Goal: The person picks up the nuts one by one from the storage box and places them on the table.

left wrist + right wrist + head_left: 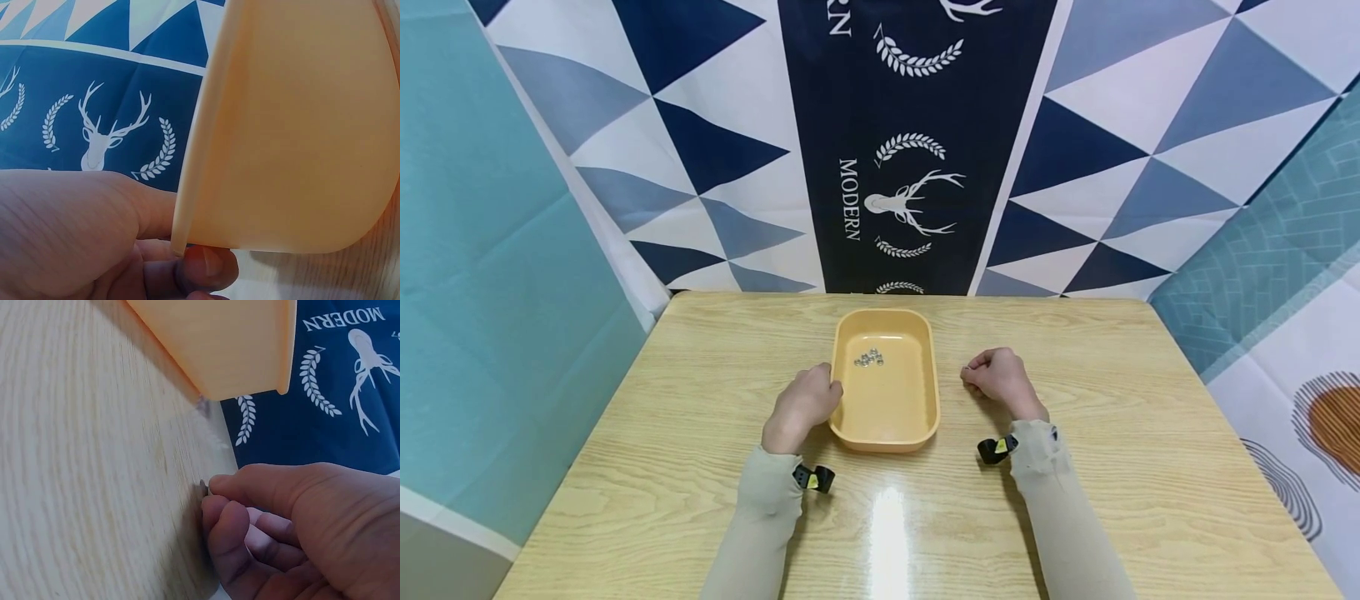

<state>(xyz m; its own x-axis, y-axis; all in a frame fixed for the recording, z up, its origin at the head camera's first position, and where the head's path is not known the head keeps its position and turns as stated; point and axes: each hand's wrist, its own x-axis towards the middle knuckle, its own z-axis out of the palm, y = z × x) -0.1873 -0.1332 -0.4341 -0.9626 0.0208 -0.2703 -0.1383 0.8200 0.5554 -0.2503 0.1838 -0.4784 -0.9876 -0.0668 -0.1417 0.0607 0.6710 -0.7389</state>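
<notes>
On the counter (700, 400), the left hand (803, 406) grips the tray (887, 417), metal bits (869, 359) inside, far left; to its right, the right hand (1000, 379) pinches a mostly hidden small piece (204, 485), perhaps mid-pickup, calling next for a steady hold.

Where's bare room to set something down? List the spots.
The table is bare left of the left hand, right of the right hand, and between the sleeves below the tray. A narrower strip lies between tray and right hand. Crowded: the tray's left rim, gripped by the left hand, and its upper-left floor, where small shiny pieces cluster.
</notes>
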